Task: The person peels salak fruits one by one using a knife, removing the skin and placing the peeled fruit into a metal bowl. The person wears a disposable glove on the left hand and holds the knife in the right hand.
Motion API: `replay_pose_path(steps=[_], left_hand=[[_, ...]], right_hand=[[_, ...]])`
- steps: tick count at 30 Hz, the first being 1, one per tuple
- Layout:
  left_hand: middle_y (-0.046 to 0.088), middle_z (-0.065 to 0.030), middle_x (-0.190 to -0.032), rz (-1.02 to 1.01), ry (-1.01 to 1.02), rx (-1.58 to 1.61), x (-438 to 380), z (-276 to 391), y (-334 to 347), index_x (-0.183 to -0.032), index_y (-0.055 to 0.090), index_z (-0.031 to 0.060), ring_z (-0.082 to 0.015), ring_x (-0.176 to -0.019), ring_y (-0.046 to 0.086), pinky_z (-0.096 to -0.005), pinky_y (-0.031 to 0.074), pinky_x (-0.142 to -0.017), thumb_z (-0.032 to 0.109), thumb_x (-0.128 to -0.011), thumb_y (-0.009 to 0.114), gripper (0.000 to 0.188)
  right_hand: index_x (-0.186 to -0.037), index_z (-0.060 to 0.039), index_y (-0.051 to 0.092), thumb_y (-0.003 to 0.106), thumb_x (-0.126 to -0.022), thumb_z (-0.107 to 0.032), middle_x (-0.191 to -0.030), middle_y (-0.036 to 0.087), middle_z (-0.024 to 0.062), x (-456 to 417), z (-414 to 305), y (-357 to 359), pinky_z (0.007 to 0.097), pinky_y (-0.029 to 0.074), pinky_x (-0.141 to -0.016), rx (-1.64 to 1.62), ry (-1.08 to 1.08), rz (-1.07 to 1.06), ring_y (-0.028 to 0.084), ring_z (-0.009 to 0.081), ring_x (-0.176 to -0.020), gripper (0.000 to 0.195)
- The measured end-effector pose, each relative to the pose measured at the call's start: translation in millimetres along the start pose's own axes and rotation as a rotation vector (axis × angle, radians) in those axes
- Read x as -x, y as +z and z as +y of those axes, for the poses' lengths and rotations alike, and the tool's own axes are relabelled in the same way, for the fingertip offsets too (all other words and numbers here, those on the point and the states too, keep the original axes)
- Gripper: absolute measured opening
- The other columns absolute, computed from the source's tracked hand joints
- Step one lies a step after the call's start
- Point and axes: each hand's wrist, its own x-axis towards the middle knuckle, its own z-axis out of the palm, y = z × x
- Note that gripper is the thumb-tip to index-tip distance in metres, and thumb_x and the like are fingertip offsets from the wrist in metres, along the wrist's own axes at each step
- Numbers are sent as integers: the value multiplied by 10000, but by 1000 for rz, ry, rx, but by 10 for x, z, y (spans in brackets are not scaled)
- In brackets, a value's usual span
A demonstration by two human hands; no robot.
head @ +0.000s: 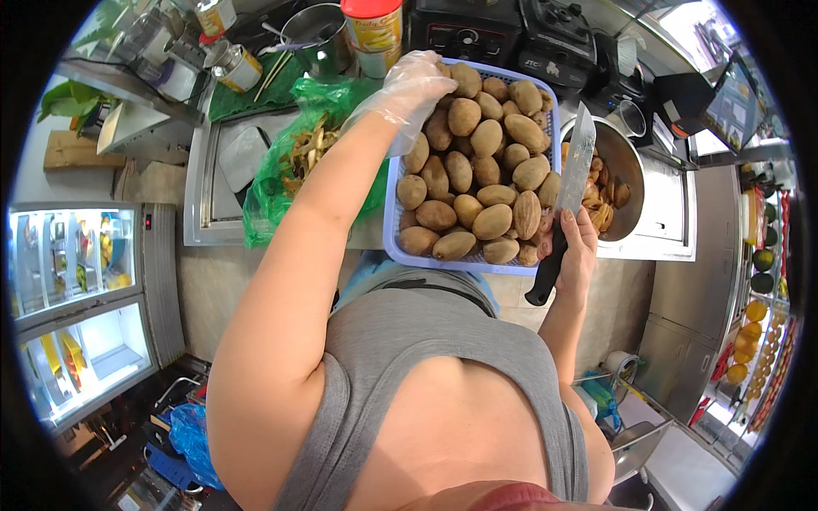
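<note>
A blue plastic basket point(391, 211) is heaped with brown sapodilla fruits point(492, 221). My left hand point(418, 80), in a clear plastic glove, reaches over the basket's far left corner, its fingers curled down by the fruits there; whether they grip one is hidden. At the basket's right side, my bare right hand point(577, 246) holds a large kitchen knife point(579, 160) by its black handle, blade pointing up and away. Beyond the knife, a steel bowl point(629, 156) holds peeled orange-brown fruits point(597, 198). Left of the basket, a green plastic bag point(268, 214) contains brown peelings point(310, 150).
Black blender bases point(473, 38) stand behind the basket, beside a red-lidded can point(374, 29) and a steel pot point(316, 38). Opened cans point(236, 67) are at the back left. A clear cup point(629, 118) sits near the bowl's far rim. The steel counter edge point(671, 249) runs in front.
</note>
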Motion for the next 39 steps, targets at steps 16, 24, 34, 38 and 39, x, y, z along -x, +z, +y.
replay_pose_path(steps=[16, 24, 34, 38, 39], left_hand=[[456, -229, -1268, -226, -400, 2380, 1424, -523, -958, -1309, 429, -5, -355, -1101, 519, -303, 562, -705, 350, -960, 445, 497], [585, -140, -1104, 21, -259, 1776, 2258, -1062, -1229, -1258, 463, 21, -216, -961, 616, -220, 499, -638, 263, -873, 657, 494], [600, -121, -1140, 273, -339, 1747, 2423, -1333, -1386, -1247, 464, 18, -222, -1035, 617, -324, 536, -899, 80, -873, 630, 414], [608, -109, -1131, 308, -288, 1707, 2391, -1387, -1383, -1240, 474, 19, -201, -1009, 625, -299, 539, -887, 85, -870, 636, 409], [609, -105, -1129, 312, -288, 1695, 2382, -1398, -1375, -1235, 479, 20, -197, -1006, 625, -295, 536, -885, 88, -867, 642, 407]], right_hand=[[-1208, -10, 507, 452, -998, -190, -845, 568, 37, -254, 283, 991, 195, 435, -535, 207, 79, -399, 497, 56, -595, 282], [-1258, -35, 523, 522, -956, -177, -842, 536, 44, -119, 700, 2151, 286, 457, -686, 628, -204, -642, 532, 157, -725, 333], [-1154, -109, 560, 619, -867, -147, -907, 559, 116, 54, 901, 2688, 407, 484, -653, 945, -447, -669, 603, 301, -767, 295], [-1155, -107, 555, 625, -860, -140, -924, 560, 119, 13, 951, 2730, 411, 486, -638, 957, -452, -656, 606, 307, -738, 305], [-1153, -106, 556, 626, -859, -137, -924, 560, 119, -3, 967, 2738, 407, 487, -634, 953, -448, -652, 606, 305, -733, 305]])
